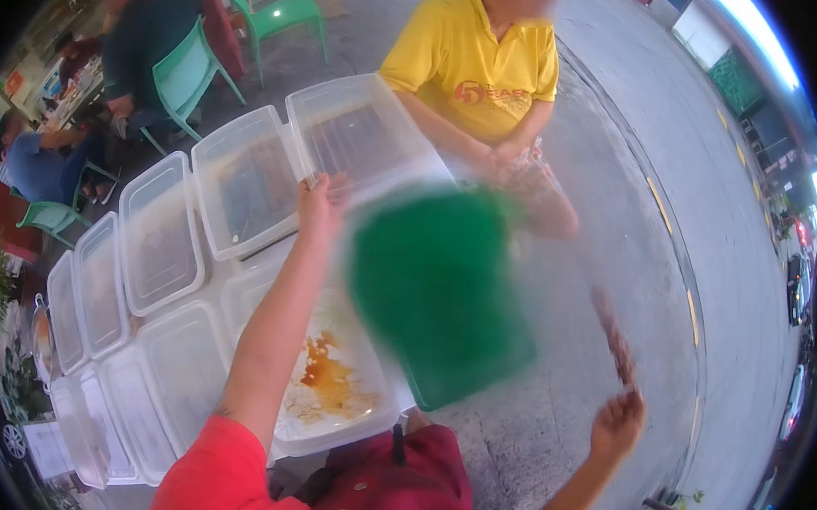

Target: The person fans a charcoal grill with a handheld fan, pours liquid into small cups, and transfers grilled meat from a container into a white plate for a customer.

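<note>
At the far edge of an uncovered plastic tub (341, 444), my left hand (322, 197) touches the near rim of a clear plastic container (360, 129); whether it grips is unclear. Orange-brown sauce (328, 369) stains the pale bottom of the uncovered tub. Out to the right, apart from the tubs, my right hand (617, 418) is closed around the lower end of a brown skewer (614, 334), smeared by motion. Between my hands is a flat green sheet or panel (435, 285), heavily blurred; what supports it is hidden.
Several lidded clear containers (161, 233) stand in two rows along the left. Across from me sits or stands a person in a yellow shirt (473, 55). Green plastic chairs (184, 73) and people (148, 36) are behind on the left. A paved road (733, 331) runs on the right.
</note>
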Available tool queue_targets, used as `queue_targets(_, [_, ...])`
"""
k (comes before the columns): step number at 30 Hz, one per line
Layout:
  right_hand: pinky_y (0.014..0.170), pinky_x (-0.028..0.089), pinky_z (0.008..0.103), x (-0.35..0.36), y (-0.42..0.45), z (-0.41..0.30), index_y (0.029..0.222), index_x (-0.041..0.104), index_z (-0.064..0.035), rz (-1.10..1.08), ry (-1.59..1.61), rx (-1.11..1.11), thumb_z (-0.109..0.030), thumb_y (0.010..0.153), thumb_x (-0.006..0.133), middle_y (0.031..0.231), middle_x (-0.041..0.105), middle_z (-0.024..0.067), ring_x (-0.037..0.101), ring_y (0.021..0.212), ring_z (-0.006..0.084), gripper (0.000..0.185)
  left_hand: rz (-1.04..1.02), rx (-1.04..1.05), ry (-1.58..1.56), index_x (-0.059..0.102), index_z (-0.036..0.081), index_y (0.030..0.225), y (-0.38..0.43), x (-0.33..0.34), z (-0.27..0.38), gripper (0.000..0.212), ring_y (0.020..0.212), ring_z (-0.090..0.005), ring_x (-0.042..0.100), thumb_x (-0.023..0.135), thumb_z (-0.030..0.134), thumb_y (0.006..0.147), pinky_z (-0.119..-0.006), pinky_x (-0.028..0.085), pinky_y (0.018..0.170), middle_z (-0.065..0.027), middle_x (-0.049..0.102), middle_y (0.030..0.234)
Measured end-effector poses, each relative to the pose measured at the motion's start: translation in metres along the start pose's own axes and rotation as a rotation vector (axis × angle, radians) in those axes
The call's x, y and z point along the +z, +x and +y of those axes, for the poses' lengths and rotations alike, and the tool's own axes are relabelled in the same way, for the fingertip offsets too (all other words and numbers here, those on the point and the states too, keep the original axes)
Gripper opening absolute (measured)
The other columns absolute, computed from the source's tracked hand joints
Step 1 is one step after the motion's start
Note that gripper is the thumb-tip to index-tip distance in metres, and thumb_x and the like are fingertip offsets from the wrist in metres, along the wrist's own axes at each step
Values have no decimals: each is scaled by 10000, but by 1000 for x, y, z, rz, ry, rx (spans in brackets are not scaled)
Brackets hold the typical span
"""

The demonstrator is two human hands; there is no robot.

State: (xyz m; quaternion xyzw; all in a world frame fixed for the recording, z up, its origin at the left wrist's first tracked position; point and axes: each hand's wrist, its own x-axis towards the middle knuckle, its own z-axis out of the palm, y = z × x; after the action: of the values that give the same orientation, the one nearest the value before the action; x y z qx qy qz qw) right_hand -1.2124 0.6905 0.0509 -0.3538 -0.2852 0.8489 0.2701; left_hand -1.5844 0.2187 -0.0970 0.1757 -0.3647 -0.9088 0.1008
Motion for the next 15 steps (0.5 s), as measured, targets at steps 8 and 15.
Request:
queue_targets(8, [437,353,431,-287,-129,-100,835,543,-117,466,-22,-176,-346,846,642,639,532,-16,418,504,146,250,113,-85,503,423,67,1062,7,6,4,291,692,-261,672,633,201,912,-348,526,502,-144,622,856])
queue_targets(15, [490,344,385,-380,-222,-126,673,477,-179,1088,-104,-334,-319,888,572,582,430,-33,352,491,131,273,157,114,1081,534,-17,813,23,18,2,354,489,-249,630,685,297,876,-340,437,337,-170,612,696])
